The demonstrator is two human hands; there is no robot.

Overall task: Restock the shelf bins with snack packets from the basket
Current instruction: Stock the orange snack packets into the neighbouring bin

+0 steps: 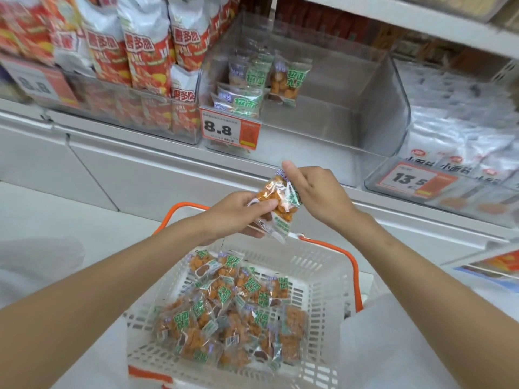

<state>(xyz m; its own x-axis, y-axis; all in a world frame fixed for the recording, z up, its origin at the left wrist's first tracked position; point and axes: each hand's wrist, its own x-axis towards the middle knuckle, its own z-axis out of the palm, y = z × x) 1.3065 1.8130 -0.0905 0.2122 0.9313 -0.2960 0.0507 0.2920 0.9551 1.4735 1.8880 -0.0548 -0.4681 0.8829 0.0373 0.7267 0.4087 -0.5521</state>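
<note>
Both hands hold clear snack packets with orange pieces and green labels above the basket. My left hand grips the lower part from the left, thumb on top. My right hand pinches the upper end from the right. Below them a white basket with orange handles holds several more of the same packets. A clear shelf bin straight ahead has a few such packets at its left side and bare floor to the right.
An 8.8 price tag hangs on the bin's front. Left of it stand red and silver snack bags in another bin. To the right, a bin of white packets carries a 13.5 tag. A white ledge runs beneath the shelf.
</note>
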